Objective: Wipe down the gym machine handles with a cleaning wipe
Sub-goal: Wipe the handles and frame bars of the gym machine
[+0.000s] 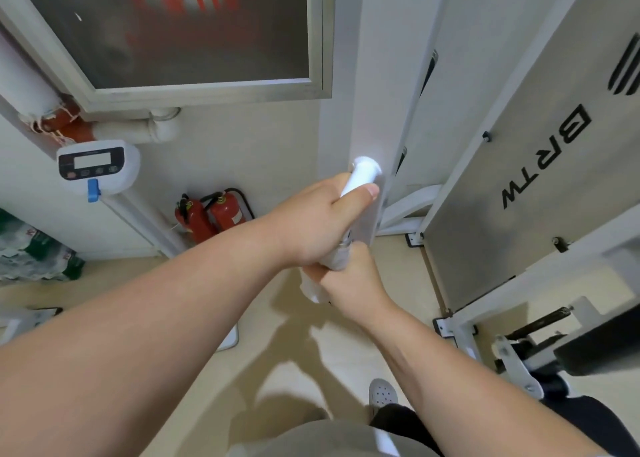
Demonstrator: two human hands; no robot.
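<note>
A white machine handle (362, 172) with a flanged end cap points up and away from me at the middle of the head view. My left hand (317, 223) grips its upper part, with the thumb lying along the shaft just below the cap. My right hand (349, 283) is curled round the lower part, right under the left hand. A white piece (311, 294) sticks out below the right hand's fingers. I cannot tell whether it is a cleaning wipe or the handle's other end.
A grey machine panel (519, 186) lettered BRTW stands at right, with a black and white machine part (526, 356) below it. Two red fire extinguishers (211, 216) sit by the wall. A glass cabinet door (194, 31), a white digital device (97, 167) and packed bottles (31, 256) are at left.
</note>
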